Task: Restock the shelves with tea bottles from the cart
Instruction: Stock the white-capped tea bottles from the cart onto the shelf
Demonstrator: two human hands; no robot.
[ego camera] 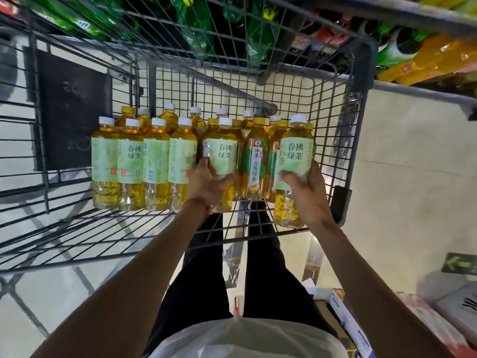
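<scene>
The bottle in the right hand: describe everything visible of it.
The bottle is clear plastic with a white screw cap, filled with golden-yellow tea, and wrapped by a pale green label printed with dark green characters. It stands roughly upright at the right end of the group in the wire cart. The right hand grips it around the lower label. Whether its base rests on the cart floor cannot be told.

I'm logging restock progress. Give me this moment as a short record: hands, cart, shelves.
left hand: grips white-capped tea bottle at its label
right hand: grips second white-capped tea bottle at its label
between them: yellow-capped bottle, different label
cart: wire, many tea bottles standing, white and yellow caps
shelves: green bottles and orange bottles beyond cart
progress: both gripped bottles at cart, not yet shelved
</scene>
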